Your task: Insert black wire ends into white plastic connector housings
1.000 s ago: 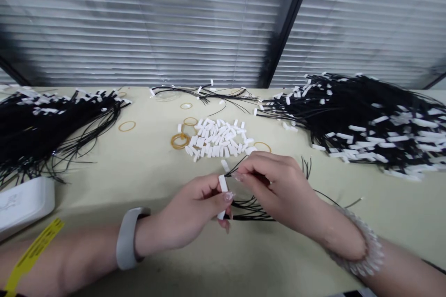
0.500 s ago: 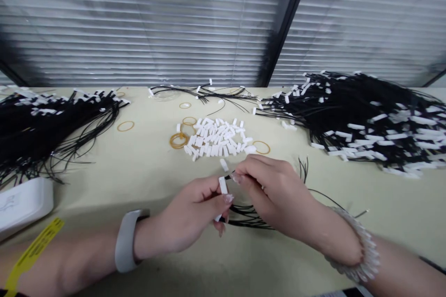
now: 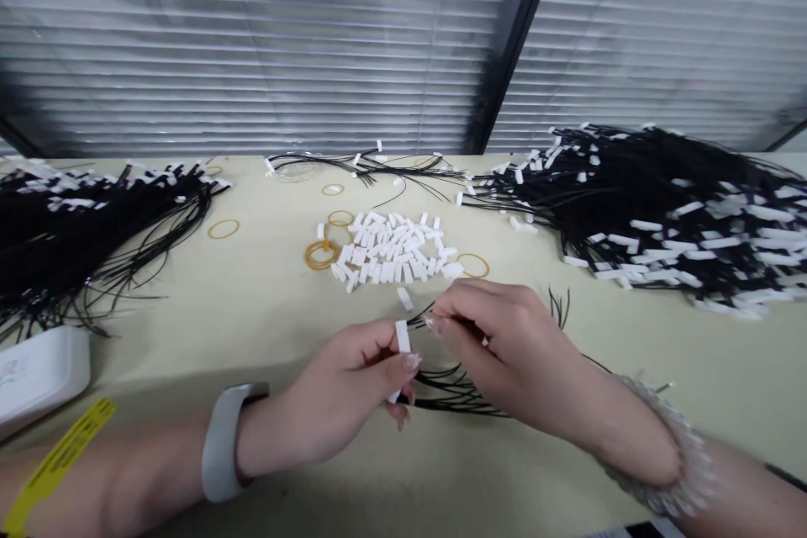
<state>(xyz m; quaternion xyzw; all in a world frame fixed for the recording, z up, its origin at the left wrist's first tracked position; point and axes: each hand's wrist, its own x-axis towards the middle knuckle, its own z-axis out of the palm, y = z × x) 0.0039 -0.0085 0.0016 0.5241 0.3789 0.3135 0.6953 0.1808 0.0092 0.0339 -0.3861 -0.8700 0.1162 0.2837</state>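
My left hand (image 3: 359, 387) pinches a long white connector (image 3: 403, 338) between thumb and fingers. Several black wires (image 3: 454, 395) run from the connector's lower part to the right, passing under my right hand. My right hand (image 3: 498, 340) is closed, its thumb and index fingertips together on thin black wires (image 3: 417, 320) at the connector's upper end. Just beyond my hands lies a loose white connector (image 3: 404, 298), and behind it a pile of small white connectors (image 3: 394, 248).
Bundles of black wires with white ends lie at the left (image 3: 94, 227) and right (image 3: 661, 210). Rubber bands (image 3: 320, 255) lie beside the pile. A white device (image 3: 44, 374) sits at the left edge. Blinds (image 3: 252, 42) stand behind the table (image 3: 252, 286).
My right hand has moved slightly right, away from the connector, and more of the thin wires shows between my hands. My left hand holds the connector almost as before.
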